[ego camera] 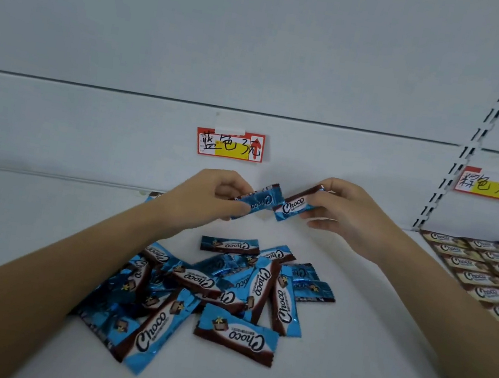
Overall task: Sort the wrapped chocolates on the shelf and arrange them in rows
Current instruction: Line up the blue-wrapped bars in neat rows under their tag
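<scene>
Toward the back of the shelf (362, 353), over its middle, I hold two blue-wrapped chocolates up off the surface. My left hand (214, 196) pinches the first blue chocolate (260, 202) by its left end, between thumb and curled fingers. My right hand (345, 217) pinches the second blue chocolate (292, 207) by its right end, with "Choco" facing me. Their free ends come close together; I cannot tell whether they touch.

Nearer the front edge and left of the middle lies the loose pile of blue chocolates (212, 291), overlapping at all angles and partly hidden under my left forearm. One flat wrapper (236, 338) lies at the pile's front right side.

Along the shelf's right edge, gold-brown chocolates (489, 276) lie in tidy rows. On the back panel, a red-bordered label (229, 144) hangs just behind my hands. A second label (490, 184) hangs beside the slotted upright (494, 119) at the right.
</scene>
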{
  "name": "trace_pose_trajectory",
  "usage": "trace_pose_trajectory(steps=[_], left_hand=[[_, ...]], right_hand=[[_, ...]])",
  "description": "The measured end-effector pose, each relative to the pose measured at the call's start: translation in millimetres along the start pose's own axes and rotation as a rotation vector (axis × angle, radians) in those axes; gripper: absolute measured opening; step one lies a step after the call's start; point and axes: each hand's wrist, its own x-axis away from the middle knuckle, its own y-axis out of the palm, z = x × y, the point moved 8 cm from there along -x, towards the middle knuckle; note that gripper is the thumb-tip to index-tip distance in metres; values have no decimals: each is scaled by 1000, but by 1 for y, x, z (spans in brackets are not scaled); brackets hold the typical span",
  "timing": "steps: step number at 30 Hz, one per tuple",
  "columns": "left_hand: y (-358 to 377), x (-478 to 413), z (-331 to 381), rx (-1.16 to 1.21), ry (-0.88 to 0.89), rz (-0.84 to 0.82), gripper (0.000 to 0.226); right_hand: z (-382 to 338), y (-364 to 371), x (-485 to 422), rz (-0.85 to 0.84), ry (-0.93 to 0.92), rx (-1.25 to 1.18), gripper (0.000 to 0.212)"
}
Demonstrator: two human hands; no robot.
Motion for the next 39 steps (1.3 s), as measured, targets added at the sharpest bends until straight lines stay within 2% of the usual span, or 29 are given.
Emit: trace_pose_trajectory(steps=[2,7,10,12,18,24,26,28,30,32,35,39], left_hand=[[1,1,0,38,-4,7,8],[-7,3,10,6,94,97,21],[-10,4,11,-30,139,112,12],[-11,2,10,-58,161,119,16],[-13,-1,4,-108,136,144,22],[-9,-6,12,-158,163,157,18],[-4,-8,17,-64,155,140,27],[1,-8,24,2,167,118,49],[5,-10,30,12,189,94,61],[9,-15,33,4,202,69,53],[14,-27,32,-36,180,97,26],[25,-34,32,-346,184,149,13]], right_hand=[[-3,0,2,2,-11,-36,10],[-4,2,4,-14,-25,-107,13],[-3,1,4,-19,-26,-83,13],[-3,0,4,-7,-30,-60,13],[-4,-8,3,35,-25,-50,15],[-1,-27,-5,122,-27,192,10],[4,-32,-6,107,2,242,10],[9,-34,-6,58,30,294,12],[11,-33,-5,14,27,372,14],[10,-33,-5,6,-3,448,16],[9,-35,-7,28,-46,563,12],[10,-32,-10,14,-93,742,10]])
